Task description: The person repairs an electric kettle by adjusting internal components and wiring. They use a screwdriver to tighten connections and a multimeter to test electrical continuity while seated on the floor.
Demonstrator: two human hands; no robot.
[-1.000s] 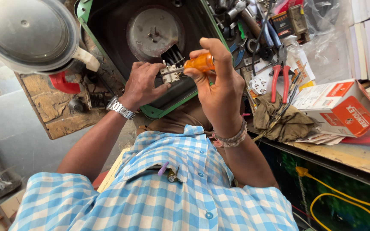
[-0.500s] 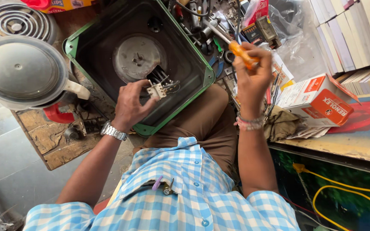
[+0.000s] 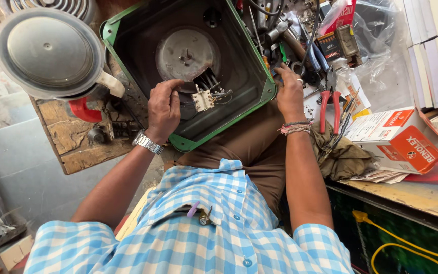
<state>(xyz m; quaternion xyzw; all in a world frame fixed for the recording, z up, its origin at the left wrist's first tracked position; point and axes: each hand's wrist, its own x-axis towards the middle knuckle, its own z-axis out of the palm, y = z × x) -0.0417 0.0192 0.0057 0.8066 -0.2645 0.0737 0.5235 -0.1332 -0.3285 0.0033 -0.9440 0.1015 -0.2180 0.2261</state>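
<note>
the green-rimmed appliance housing (image 3: pixel 239 109) lies open side up across the lap, its top edge cut off by the frame, a grey round plate (image 3: pixel 186 53) in its floor. a red and white carton (image 3: pixel 399 139) lies flat at the right, its long side running toward the stacked boxes (image 3: pixel 432 45), which the frame crops. red-handled pliers (image 3: pixel 328 109) point up into a tool heap too tangled to sort. the left hand (image 3: pixel 163 109) pinches the small cream switch block (image 3: pixel 204 99) inside the housing, its wires trailing right. the right hand (image 3: pixel 290 91) rests loosely spread on the tools, perhaps holding nothing; its fingertips are hidden.
</note>
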